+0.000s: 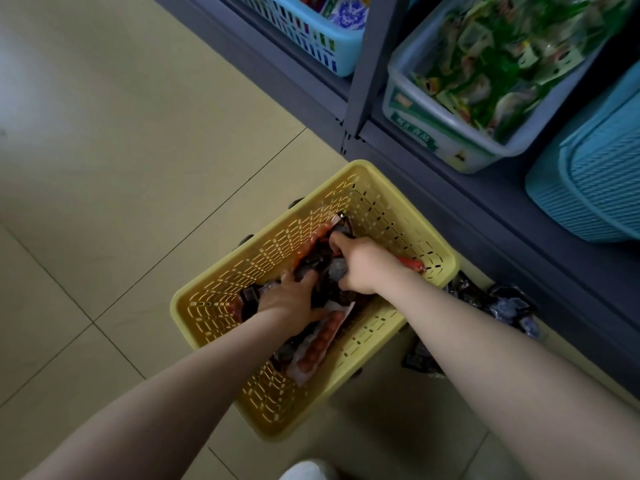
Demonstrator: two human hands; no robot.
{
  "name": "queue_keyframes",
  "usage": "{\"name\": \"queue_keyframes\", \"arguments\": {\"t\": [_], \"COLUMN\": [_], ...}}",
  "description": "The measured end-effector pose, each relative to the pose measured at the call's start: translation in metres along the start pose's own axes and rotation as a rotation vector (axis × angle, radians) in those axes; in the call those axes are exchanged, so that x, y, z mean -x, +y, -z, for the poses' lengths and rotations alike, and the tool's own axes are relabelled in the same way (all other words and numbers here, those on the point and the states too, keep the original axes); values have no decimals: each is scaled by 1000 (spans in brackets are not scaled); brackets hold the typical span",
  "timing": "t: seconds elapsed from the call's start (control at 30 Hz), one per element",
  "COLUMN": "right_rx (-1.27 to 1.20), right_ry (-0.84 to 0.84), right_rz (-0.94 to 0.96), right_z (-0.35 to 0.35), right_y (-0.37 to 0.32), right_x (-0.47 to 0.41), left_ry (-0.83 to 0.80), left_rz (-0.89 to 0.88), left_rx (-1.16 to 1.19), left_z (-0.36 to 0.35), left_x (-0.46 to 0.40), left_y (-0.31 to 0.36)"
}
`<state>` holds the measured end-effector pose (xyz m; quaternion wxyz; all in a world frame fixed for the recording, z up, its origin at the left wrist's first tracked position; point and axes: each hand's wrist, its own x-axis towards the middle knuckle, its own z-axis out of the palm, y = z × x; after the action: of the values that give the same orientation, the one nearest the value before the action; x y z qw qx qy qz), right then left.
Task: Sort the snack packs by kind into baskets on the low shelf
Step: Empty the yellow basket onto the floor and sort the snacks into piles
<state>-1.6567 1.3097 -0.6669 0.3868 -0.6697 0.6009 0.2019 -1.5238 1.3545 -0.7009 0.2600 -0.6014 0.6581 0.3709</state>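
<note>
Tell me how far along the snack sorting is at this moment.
Partly done: the grey bin on the low shelf already holds green packs. In hand: both the left hand and right hand dig into the yellow basket on the floor, gripping dark packs. Left: red packs there, and dark packs on the floor.

floor (121, 140): pale beige tiles, dark grout lines | white shape (304, 471): bottom edge of view, cut off, too little shows to tell what | shelf post (372, 64): grey metal upright between bays
</note>
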Motion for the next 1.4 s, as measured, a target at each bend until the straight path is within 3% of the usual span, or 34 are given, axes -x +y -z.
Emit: {"name": "queue_keyframes", "arguments": {"t": [0.1,0.17,0.27,0.37,0.43,0.5,0.57,0.73,0.83,1.03,1.13,1.27,1.4], "right_rx": [25,97,89,-22,-97,-42,62,201,222,275,123,-467,-732], "right_ry": [76,117,221,134,44,38,64,94,29,4,111,377,830], "right_rz": [-9,-41,-54,-26,-90,-118,-109,-79,-69,-45,-27,158,243], "right_z": [8,13,15,5,-4,-12,-14,-4,-19,-25,-13,18,20], "right_y": [9,14,17,6,-6,-15,-17,-9,-14,-12,-5,19,62], "right_x": [13,22,21,3,-12,-21,-25,-23,-22,-27,-19,39,128], "left_ry": [28,104,278,495,370,54,-122,-90,-73,121,266,419,410], "left_rz": [-17,-43,-79,-161,-197,-170,-102,23,118,-19,-149,-224,-347], "left_rx": [19,159,410,515,402,61,-120,-162,-66,330,535,771,988], "left_z": [-2,5,25,37,37,31,26,16,14,35,47,54,55], "left_x": [0,2,15,27,29,26,23,19,19,42,59,74,94], "left_y": [3,-1,-10,-17,-23,-32,-40,-32,-27,-24,-17,9,57]}}
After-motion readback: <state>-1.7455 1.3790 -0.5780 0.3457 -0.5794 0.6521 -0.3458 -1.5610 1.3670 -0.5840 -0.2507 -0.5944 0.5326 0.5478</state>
